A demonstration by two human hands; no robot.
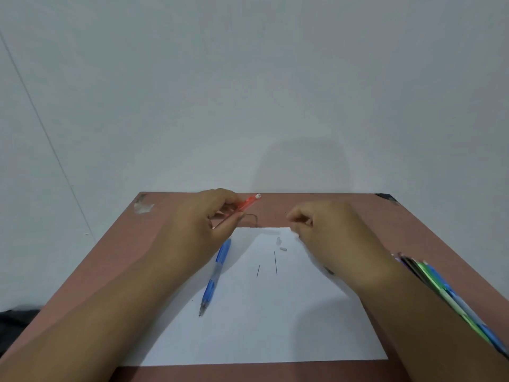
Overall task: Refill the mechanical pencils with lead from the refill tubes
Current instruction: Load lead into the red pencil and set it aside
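Holding the red pencil (248, 203) near the far edge of the tabletop (170, 216), the left hand (201, 224) has its fingers curled round the barrel, so that grip is closed on it. The pencil's long axis runs from the hand up and to the right, and its white-tipped end points toward the far right, away from the person. The right hand (325, 230) hovers just to the right of that end, fingers curled with the fingertips drawn together at the far edge of the white paper (261, 326); whether it pinches anything is too small to tell.

Two thin leads (275, 263) lie loose on the paper, nearer the person than both hands and roughly between them, each lying lengthwise away from the person. Two small pale bits (281, 244) sit just beyond them. A blue pencil (216, 274) lies slanted on the paper's left edge, tip toward the person.

The right hand is nearer the leads, so I judge it would fetch one and bring it to the raised end of the red pencil. More pencils (440, 293) lie by the right forearm.
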